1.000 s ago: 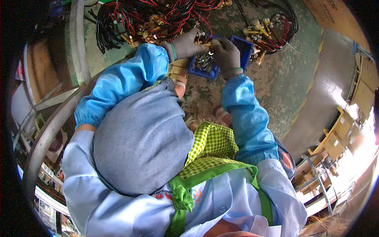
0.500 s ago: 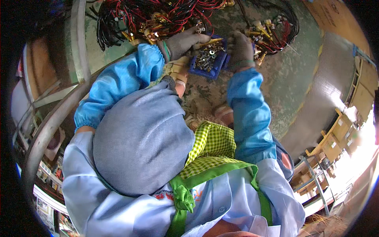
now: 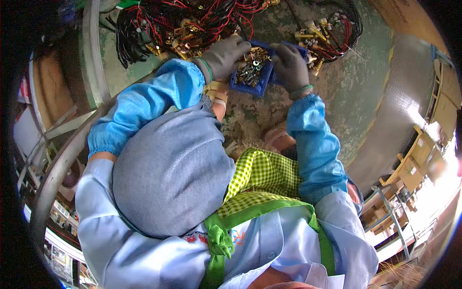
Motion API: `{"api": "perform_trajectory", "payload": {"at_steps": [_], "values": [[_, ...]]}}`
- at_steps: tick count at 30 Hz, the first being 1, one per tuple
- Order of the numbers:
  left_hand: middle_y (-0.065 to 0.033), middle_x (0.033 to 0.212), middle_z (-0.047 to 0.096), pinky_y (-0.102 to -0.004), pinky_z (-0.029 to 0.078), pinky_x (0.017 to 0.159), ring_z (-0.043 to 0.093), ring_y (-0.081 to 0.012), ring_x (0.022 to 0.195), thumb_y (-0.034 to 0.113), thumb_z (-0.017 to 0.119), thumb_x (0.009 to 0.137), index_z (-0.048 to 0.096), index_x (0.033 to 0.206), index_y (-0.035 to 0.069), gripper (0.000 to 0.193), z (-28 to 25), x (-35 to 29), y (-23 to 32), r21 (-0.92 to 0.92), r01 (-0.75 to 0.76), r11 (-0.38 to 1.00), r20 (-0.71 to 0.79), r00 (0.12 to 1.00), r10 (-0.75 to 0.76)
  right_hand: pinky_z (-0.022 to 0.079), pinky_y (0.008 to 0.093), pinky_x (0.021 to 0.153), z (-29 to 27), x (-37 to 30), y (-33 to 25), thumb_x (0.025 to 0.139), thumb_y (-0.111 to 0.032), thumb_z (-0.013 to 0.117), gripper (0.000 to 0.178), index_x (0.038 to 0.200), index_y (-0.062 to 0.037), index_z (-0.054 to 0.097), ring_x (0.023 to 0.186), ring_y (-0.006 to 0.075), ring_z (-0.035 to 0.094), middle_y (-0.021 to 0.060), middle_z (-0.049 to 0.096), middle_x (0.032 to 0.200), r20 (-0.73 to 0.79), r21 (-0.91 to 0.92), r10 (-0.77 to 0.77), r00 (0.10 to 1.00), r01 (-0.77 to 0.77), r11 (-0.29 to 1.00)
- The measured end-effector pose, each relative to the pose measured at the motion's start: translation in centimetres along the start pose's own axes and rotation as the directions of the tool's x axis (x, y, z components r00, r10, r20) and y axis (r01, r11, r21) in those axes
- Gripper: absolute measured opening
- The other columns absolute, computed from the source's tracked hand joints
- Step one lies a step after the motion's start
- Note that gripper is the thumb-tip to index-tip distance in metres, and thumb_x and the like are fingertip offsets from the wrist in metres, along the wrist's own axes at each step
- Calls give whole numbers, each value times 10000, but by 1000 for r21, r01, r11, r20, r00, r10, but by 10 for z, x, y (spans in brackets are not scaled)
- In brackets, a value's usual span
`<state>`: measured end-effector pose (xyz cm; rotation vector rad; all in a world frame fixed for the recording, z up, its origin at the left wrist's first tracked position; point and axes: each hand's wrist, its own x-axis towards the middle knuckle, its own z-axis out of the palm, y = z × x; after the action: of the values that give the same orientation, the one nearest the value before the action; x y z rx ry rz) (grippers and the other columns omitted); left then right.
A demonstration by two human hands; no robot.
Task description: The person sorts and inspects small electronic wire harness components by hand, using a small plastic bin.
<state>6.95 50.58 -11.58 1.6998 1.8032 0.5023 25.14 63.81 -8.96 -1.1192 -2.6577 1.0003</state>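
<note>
A blue bin (image 3: pixel 255 90) of loose bolts, nuts and washers (image 3: pixel 251 71) stands between my two grey-gloved hands. At its upper left edge is my left hand (image 3: pixel 221 58), fingers curled together; whatever they pinch is too small to make out. From the right, my right hand (image 3: pixel 290 65) reaches over a second blue bin (image 3: pixel 302 50), its bent fingertips drawn in close to the first bin's rim. That hand hides most of the second bin and what its fingers hold, if anything.
Red and black wire bundles (image 3: pixel 211 21) with brass-coloured ends lie beyond my left hand. Another wire coil (image 3: pixel 353 41) with brass fittings (image 3: pixel 315 33) lies at the far right. A curved metal rail (image 3: pixel 62 156) runs along my left. Cardboard boxes (image 3: pixel 416 166) stand to the right.
My right hand has turned leftward, its fingertips now near the bolt bin. My left fingers have drawn back and curled; a yellowish strip seen by them over the bin no longer shows.
</note>
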Motion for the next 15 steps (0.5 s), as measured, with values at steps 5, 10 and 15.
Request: {"api": "perform_trajectory", "payload": {"at_steps": [5, 10, 15], "values": [[-137, 1066, 482, -431, 472, 781, 536, -329, 954, 209, 655, 770, 464, 1130, 96, 423, 2, 7, -3, 72, -83, 994, 25, 996, 82, 485, 387, 814, 13, -4, -16, 729, -20, 563, 253, 962, -77, 645, 936, 339, 587, 159, 583, 1075, 73, 325, -176, 982, 143, 935], [-132, 1057, 495, -435, 474, 788, 540, -328, 955, 237, 649, 772, 465, 1138, 97, 433, 1, 9, 0, 133, -70, 989, 60, 996, 62, 475, 374, 843, 7, 0, -1, 712, 21, 547, 291, 957, -84, 664, 979, 301, 588, 136, 594, 1067, -63, 454, -73, 995, 93, 886], [-188, 1158, 452, -440, 473, 779, 543, -367, 931, 178, 640, 780, 453, 1190, 84, 460, -2, 11, 0, 138, -20, 990, 186, 983, -6, 485, 382, 845, 15, -6, -4, 696, 16, 551, 300, 959, -75, 661, 992, 325, 576, 145, 566, 1128, 49, 241, -127, 991, 112, 964]]}}
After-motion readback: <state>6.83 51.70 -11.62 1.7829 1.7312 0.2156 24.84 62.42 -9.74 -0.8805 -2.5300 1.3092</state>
